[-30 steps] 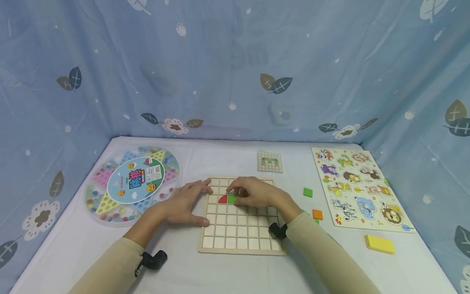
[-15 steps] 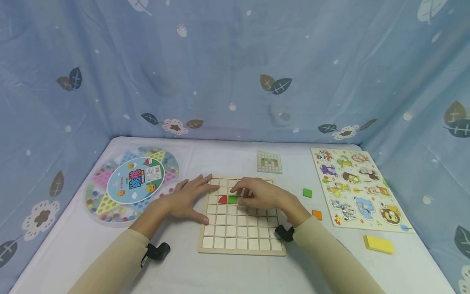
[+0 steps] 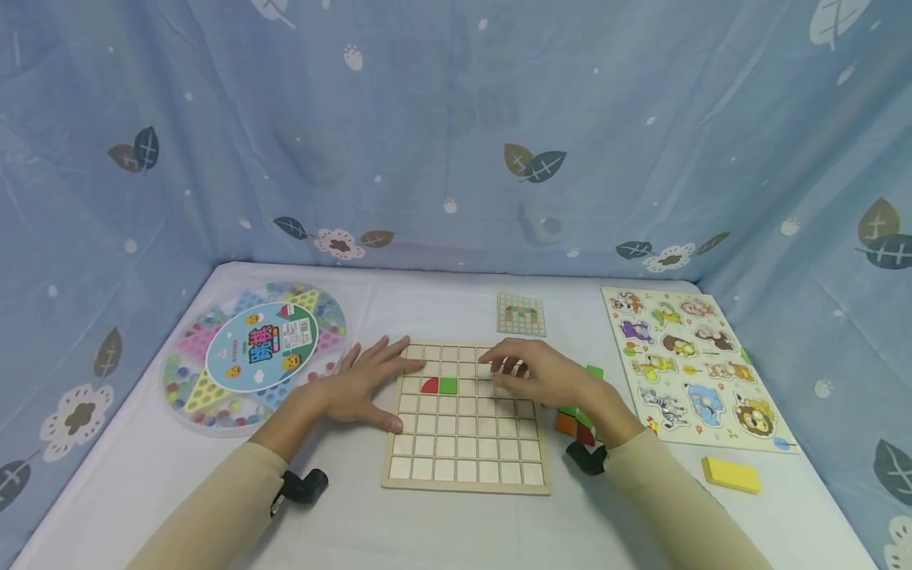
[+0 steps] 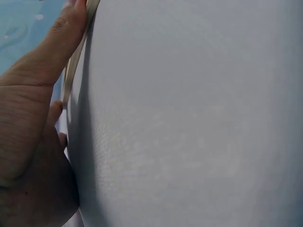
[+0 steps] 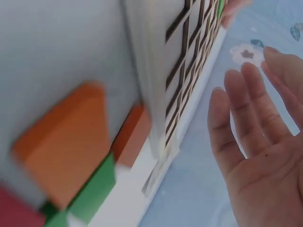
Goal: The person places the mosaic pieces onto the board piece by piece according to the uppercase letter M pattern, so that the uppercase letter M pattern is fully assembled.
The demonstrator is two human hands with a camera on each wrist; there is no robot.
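Observation:
A wooden grid board (image 3: 456,471) lies on the white table. Set in its upper left cells are a red quarter-round tile (image 3: 431,385) and, beside it, a green square tile (image 3: 448,385). My left hand (image 3: 356,389) rests spread at the board's left edge, thumb and fingertips on the frame. Over the board's upper right part hovers my right hand (image 3: 545,372), fingers loosely bent; its palm (image 5: 265,184) shows bare in the right wrist view. Loose tiles lie right of the board, among them an orange tile (image 3: 566,424), partly hidden by the right forearm.
Behind the board lies a small pattern card (image 3: 521,314). A round marble game box (image 3: 262,348) sits at the left. To the right are an animal puzzle board (image 3: 698,368) and a yellow block (image 3: 731,474). Patterned blue curtains (image 3: 456,142) enclose the table.
My right hand has moved right, away from the green tile, which stays in its cell beside the red one. The left hand's fingers have shifted slightly on the board's edge.

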